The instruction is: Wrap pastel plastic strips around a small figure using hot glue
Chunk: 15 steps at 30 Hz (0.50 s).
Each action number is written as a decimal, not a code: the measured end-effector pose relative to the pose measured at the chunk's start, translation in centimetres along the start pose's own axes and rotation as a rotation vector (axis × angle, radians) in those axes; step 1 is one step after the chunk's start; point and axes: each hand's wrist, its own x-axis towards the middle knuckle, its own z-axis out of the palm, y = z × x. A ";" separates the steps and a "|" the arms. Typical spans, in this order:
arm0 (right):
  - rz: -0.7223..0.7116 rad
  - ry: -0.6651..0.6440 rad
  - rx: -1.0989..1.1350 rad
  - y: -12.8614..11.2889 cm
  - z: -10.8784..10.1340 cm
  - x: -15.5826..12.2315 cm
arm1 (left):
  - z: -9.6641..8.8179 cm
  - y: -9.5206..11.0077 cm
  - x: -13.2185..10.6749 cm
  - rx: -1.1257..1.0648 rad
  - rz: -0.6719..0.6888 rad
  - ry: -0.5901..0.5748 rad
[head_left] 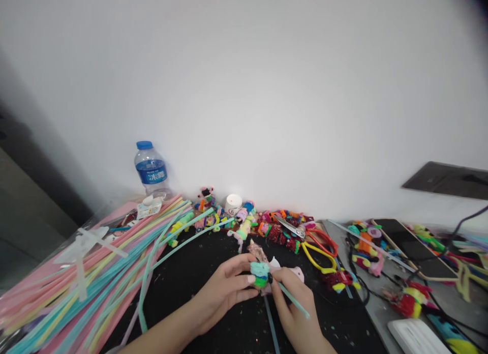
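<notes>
Teal and green fuzzy stem, wound into a small coil [260, 274], is sitting between my two hands near the front-middle of the black work mat [198, 272].

Head view: my left hand [224, 288] is coming in from the lower left, its fingers closed round the coil, thumb pressing on its near side. My right hand [293, 313] is meeting it from the lower right; thumb and forefinger are pinching together on a loose teal stem [293, 301] that is running from the coil down and to the right. Both grips are tight, with no gap showing at the fingertips. A pale pink piece [284, 268] is lying just behind the coil, partly hidden by my right hand; I cannot tell whether it is touching it.

To the left, a broad sheaf of long pastel stems [76, 283] is fanning across the mat edge. Behind it, a water bottle [151, 171] with a blue cap is standing upright near the wall. Finished small figures [244, 219] are lining the back of the mat, beside a small white pot [234, 202]. Scissors with red and yellow handles [318, 247] are lying to the right of my hands, well apart from them. A dark phone [412, 247] is resting flat further right.
</notes>
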 end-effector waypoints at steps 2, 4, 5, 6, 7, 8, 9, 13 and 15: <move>-0.017 0.004 0.003 -0.1 0.0 0.0 | 0.1 -0.1 0.0 0.044 0.039 0.009; -0.031 0.006 0.007 -0.2 0.0 0.1 | 0.2 -0.2 0.0 0.083 0.049 0.030; -0.036 0.008 0.008 -0.3 0.0 0.1 | 0.2 -0.2 0.0 0.097 0.050 0.041; -0.043 0.008 0.009 -0.3 0.0 0.1 | 0.2 -0.3 0.0 0.107 0.049 0.051; -0.048 0.010 0.010 -0.3 0.0 0.2 | 0.1 -0.3 0.0 0.113 0.050 0.059; -0.052 0.012 0.012 -0.4 0.0 0.2 | 0.1 -0.3 0.0 0.118 0.053 0.061; -0.053 0.014 0.013 -0.4 0.0 0.3 | 0.1 -0.3 0.0 0.124 0.055 0.061; -0.043 0.004 -0.002 -0.4 -0.1 0.3 | 0.2 -0.2 0.0 0.139 0.056 0.051; -0.034 -0.003 -0.008 -0.4 -0.1 0.3 | 0.2 -0.2 -0.1 0.136 0.057 0.048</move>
